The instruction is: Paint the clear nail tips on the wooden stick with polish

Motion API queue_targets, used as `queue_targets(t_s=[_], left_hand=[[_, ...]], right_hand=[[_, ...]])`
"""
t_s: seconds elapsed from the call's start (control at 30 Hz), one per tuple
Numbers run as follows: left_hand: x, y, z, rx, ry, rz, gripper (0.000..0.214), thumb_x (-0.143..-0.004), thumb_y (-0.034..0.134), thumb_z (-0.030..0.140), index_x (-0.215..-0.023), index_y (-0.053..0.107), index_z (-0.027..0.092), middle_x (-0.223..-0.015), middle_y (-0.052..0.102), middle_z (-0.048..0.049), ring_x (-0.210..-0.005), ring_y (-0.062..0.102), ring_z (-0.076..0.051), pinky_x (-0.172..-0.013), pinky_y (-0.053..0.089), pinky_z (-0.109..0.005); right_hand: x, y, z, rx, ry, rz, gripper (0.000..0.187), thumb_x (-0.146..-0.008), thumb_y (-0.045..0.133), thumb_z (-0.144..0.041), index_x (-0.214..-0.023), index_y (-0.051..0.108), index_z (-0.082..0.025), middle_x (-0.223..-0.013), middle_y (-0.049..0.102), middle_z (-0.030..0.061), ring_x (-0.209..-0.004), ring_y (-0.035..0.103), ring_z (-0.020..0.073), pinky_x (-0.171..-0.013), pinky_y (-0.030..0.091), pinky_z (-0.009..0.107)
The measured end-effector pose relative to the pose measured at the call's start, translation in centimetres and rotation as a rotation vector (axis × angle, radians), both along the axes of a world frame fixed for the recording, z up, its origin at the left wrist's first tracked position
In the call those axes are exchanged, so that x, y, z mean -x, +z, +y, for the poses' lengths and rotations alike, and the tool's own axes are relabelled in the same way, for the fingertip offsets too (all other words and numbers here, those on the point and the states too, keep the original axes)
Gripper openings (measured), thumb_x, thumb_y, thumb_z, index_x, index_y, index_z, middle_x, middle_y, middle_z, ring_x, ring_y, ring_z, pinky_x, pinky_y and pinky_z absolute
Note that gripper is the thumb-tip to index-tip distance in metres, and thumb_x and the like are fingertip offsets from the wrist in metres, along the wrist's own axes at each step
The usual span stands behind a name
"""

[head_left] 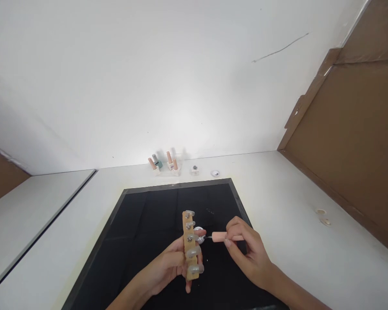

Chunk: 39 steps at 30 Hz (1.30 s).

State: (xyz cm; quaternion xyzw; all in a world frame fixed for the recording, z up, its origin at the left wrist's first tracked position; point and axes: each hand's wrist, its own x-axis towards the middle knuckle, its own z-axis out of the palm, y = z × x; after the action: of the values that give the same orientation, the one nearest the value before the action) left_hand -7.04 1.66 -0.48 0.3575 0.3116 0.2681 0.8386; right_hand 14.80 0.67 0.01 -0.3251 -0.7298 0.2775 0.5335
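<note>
My left hand (173, 262) is closed around a wooden nail-tip holder (186, 247). Several clear false nails (194, 252) stick out along the holder in a row. In my right hand (245, 249), thumb and fingers pinch the pink handle of a nail polish brush (219, 237). The thin bristle end points left toward the nails, beside a small round silvery-white dish (199, 234) just behind the holder. Whether the brush tip touches the dish or a nail, I cannot tell. Part of the dish is hidden by the holder and my left fingers.
A black mat (142, 224) with grey edges lies under my hands. Behind it are nail polish bottles (154, 165) with pink caps, a clear rack (166, 172), a small jar (195, 169) and a round lid (215, 173). Two small round items (323, 217) lie far right, near a cardboard wall (358, 150).
</note>
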Motion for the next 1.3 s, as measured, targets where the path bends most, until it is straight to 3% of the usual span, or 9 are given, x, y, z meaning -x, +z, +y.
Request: queue_targets(t_s=[0.43,0.6,0.77,1.03,1.3], left_hand=[[0.2,-1.4,0.3,-0.02,0.035,-0.118,0.049,-0.079,0.044,0.029,-0.125,0.052,0.014,-0.08,0.06,-0.0073,-0.057,0.056,-0.015,-0.044,0.05,-0.027],[-0.2,-0.4,0.4,0.037,0.096,-0.005,0.055,-0.089,0.031,0.05,-0.122,0.056,0.014,-0.079,0.056,-0.0061,-0.059,0.053,-0.015,-0.044,0.047,-0.024],[-0.5,-0.1,0.2,0.054,0.11,0.118,0.056,-0.087,0.036,0.054,-0.117,0.06,0.013,-0.078,0.055,-0.0055,-0.058,0.047,-0.013,-0.04,0.04,-0.022],[-0.4,-0.1,0.1,0.02,0.094,0.14,0.05,-0.087,0.042,0.052,-0.106,0.066,0.013,-0.077,0.059,-0.0052,-0.073,0.052,-0.016,-0.069,0.038,-0.027],[-0.7,0.1,0.0,0.064,0.047,0.162,0.046,-0.083,0.049,0.051,-0.101,0.065,0.012,-0.078,0.058,-0.0047,-0.075,0.052,-0.018,-0.073,0.036,-0.03]], right_hand=[[0.2,0.1,-0.1,-0.012,-0.06,-0.014,0.016,-0.085,0.046,-0.007,-0.08,0.047,-0.021,-0.07,0.045,-0.0014,-0.06,0.045,0.0126,-0.051,0.038,0.024],[0.2,0.1,-0.1,-0.011,-0.053,-0.02,0.015,-0.086,0.046,-0.008,-0.08,0.047,-0.021,-0.07,0.045,-0.0008,-0.06,0.045,0.0131,-0.051,0.038,0.024],[0.2,0.0,0.0,-0.005,-0.046,-0.004,0.014,-0.086,0.046,-0.008,-0.081,0.047,-0.021,-0.07,0.044,-0.0004,-0.061,0.045,0.0139,-0.051,0.038,0.025],[-0.1,-0.1,-0.2,-0.088,0.081,-0.015,0.021,-0.081,0.047,-0.004,-0.09,0.048,-0.023,-0.07,0.045,-0.0002,-0.065,0.045,0.0155,-0.053,0.037,0.026],[0.1,0.8,-0.6,-0.095,0.196,-0.086,0.026,-0.078,0.047,-0.008,-0.1,0.049,-0.022,-0.08,0.048,0.0035,-0.066,0.046,0.0156,-0.053,0.04,0.026]])
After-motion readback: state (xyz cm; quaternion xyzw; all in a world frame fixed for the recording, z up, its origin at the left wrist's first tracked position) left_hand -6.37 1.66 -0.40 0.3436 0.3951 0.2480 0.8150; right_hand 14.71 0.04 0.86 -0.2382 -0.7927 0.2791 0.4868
